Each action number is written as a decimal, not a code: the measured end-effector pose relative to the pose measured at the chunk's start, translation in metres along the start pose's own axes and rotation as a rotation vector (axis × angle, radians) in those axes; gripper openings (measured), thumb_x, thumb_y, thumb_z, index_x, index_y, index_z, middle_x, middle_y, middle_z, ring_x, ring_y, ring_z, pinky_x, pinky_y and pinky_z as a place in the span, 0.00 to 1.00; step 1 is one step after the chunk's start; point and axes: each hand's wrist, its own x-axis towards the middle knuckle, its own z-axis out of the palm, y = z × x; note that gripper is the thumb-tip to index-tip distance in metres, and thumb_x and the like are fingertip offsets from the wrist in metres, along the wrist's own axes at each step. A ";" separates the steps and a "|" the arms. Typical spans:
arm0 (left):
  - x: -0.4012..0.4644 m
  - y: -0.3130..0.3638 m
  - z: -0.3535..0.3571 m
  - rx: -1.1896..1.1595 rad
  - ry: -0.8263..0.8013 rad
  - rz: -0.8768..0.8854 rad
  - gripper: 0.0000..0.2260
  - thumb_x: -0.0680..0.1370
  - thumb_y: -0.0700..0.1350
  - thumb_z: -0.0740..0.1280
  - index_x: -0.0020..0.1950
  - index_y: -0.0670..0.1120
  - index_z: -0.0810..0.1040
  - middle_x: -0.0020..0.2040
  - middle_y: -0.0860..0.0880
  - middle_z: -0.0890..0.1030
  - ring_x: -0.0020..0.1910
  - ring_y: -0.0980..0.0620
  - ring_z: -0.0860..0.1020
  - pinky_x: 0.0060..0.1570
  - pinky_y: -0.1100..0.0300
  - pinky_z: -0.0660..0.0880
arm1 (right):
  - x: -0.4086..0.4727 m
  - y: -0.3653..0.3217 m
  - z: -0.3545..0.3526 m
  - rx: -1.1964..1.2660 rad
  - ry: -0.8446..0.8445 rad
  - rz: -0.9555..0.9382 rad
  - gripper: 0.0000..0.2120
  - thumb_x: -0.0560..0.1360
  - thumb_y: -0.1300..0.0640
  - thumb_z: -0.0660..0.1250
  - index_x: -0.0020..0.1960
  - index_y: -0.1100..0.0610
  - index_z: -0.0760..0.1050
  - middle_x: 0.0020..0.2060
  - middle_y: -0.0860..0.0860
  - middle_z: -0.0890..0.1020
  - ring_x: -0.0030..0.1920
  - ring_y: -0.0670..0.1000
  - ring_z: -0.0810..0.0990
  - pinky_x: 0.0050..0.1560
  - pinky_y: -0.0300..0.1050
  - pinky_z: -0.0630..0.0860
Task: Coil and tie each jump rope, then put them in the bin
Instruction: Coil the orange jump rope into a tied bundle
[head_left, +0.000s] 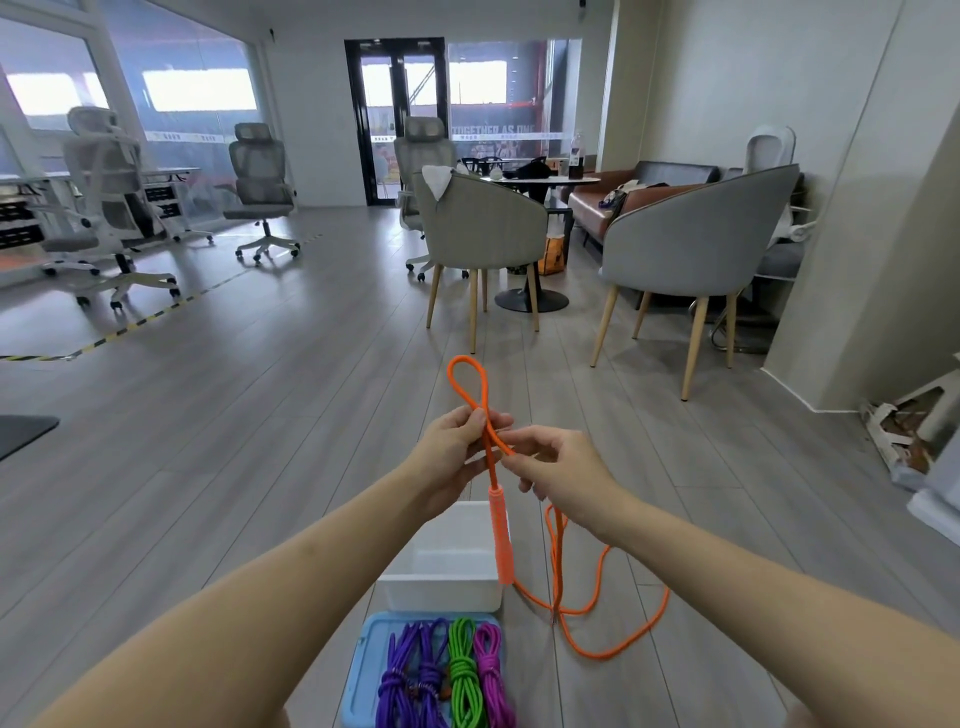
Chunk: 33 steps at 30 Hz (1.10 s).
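Nearest the camera, a blue tray (363, 670) is seen on the floor, holding coiled purple ropes (410, 675), a green rope (464, 675) and a magenta rope (491, 675). Just beyond it stands a white bin (441, 592), apparently without any rope in it. Above the bin, the orange jump rope (597, 649) is held at one crossing point: the left hand (452, 457) pinches it with curled fingers, and the right hand (556, 467) pinches the same crossing from the other side. A small loop (467, 384) stands upward from the grip, while the orange handle (500, 540) hangs straight down, its long axis vertical. The loose length is trailed across the floor to the right, so the right hand is judged nearer for gathering it. Grey chairs (691, 249) stand well apart; nothing is seen in the way.
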 end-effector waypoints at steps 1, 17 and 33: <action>0.003 0.002 -0.001 -0.039 0.029 0.016 0.12 0.87 0.44 0.57 0.54 0.41 0.78 0.53 0.45 0.86 0.55 0.47 0.84 0.59 0.49 0.79 | 0.001 0.000 -0.003 -0.020 -0.038 -0.002 0.09 0.78 0.62 0.72 0.56 0.53 0.84 0.37 0.50 0.84 0.33 0.46 0.80 0.34 0.37 0.75; 0.012 0.017 -0.004 -0.043 0.032 -0.057 0.12 0.88 0.43 0.50 0.50 0.44 0.69 0.33 0.50 0.71 0.27 0.55 0.65 0.26 0.64 0.65 | 0.014 0.005 -0.072 -0.418 -0.122 -0.080 0.04 0.80 0.54 0.69 0.47 0.49 0.82 0.34 0.50 0.78 0.34 0.43 0.73 0.37 0.40 0.72; -0.014 -0.002 0.013 0.335 -0.305 -0.078 0.17 0.88 0.45 0.52 0.65 0.36 0.76 0.54 0.35 0.84 0.55 0.39 0.84 0.58 0.49 0.81 | 0.015 -0.004 -0.037 -0.674 -0.076 -0.370 0.04 0.77 0.53 0.73 0.52 0.49 0.83 0.44 0.41 0.78 0.45 0.42 0.78 0.47 0.36 0.76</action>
